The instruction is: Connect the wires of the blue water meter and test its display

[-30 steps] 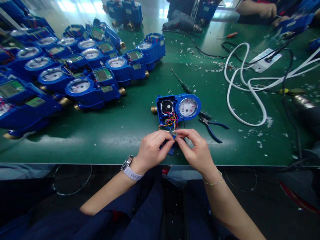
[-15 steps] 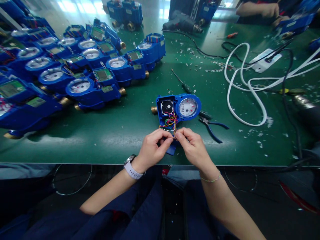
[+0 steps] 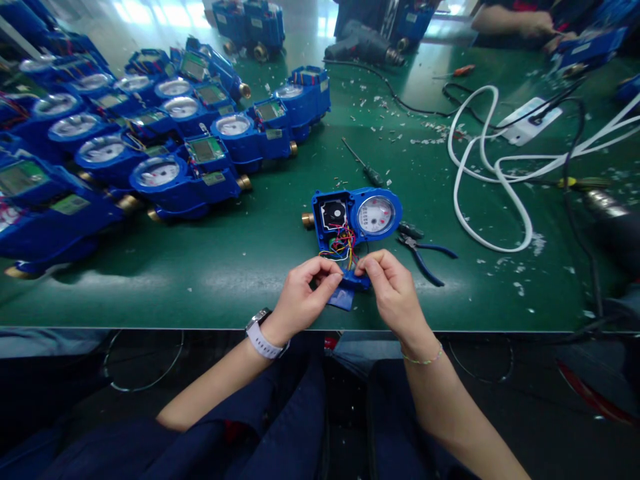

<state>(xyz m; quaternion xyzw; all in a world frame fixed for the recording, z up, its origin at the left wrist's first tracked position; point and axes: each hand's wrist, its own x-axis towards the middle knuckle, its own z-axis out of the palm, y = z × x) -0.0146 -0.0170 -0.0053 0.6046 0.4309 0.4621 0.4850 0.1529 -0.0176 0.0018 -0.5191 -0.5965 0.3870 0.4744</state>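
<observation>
right hand (image 3: 393, 290) edged rightward — meter (image 3: 354, 215) lies crosswise — brass end (image 3: 307, 220) pointing left

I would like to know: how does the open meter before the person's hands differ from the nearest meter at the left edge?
The open meter shows coloured wires in its uncovered compartment; the left-edge meter has a display on top.
The open meter's visible brass end points left; the left-edge meter shows one at its right.
Both have blue bodies.
</observation>
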